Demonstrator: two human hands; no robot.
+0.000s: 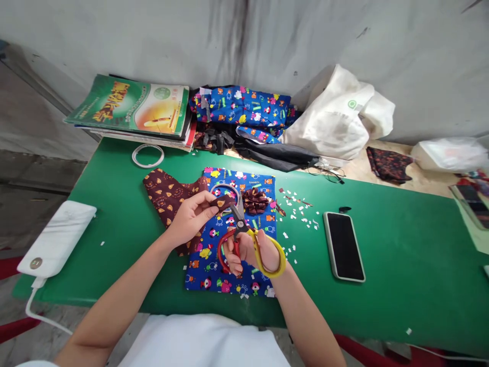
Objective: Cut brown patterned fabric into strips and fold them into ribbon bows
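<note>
My left hand (pixel 193 216) pinches a small strip of brown patterned fabric (pixel 222 203) between thumb and fingers. My right hand (pixel 248 248) grips scissors (pixel 240 224) with one red and one yellow handle; the blades are apart, close to the strip's right end. Beneath both hands lies blue cartoon-print cloth (pixel 214 278). A larger piece of brown patterned fabric (pixel 164 196) rests partly under my left hand. Just right of the blades sits a gathered brown fabric bunch (pixel 255 202). Behind the strip, a pale ring (pixel 225 186) lies on the blue cloth.
White scraps (pixel 301 206) are scattered on the green table (pixel 401 244). A phone (pixel 344 247) lies right, a white power bank (pixel 57 239) left. Along the wall stand stacked books (pixel 133 107), folded blue fabric (pixel 248 105) and a white bag (pixel 332 120). Another ring (pixel 147 156) lies near the books.
</note>
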